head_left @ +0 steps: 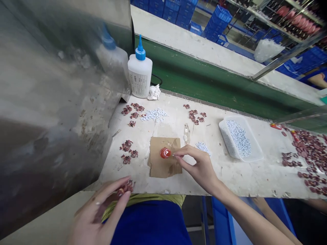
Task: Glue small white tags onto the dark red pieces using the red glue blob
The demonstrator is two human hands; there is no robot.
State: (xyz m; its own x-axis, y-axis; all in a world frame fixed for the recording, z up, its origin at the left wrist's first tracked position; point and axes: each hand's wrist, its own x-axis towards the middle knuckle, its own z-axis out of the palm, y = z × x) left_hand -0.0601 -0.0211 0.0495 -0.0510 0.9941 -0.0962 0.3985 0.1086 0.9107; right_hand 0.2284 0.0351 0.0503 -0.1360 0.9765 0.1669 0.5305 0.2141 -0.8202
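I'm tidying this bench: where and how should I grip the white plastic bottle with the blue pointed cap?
Probably around the upper body of the white plastic bottle, from the right, above the crumpled white wad at its foot. It stands upright, the grey metal panel on its left, and its blue pointed cap narrows to a thin tip.

The bottom edge cuts off the left hand (88,219), and its fingers cover part of the brown pieces (125,188) they hold — how many cannot be told. The pale bit (174,155) between the right hand's (201,166) fingertips is too small to make out. Print on the white bottle (139,80) is unreadable. The brown pile (310,146) runs out past the right edge; farther off, pink items (300,20) are blurred — their kind unclear.
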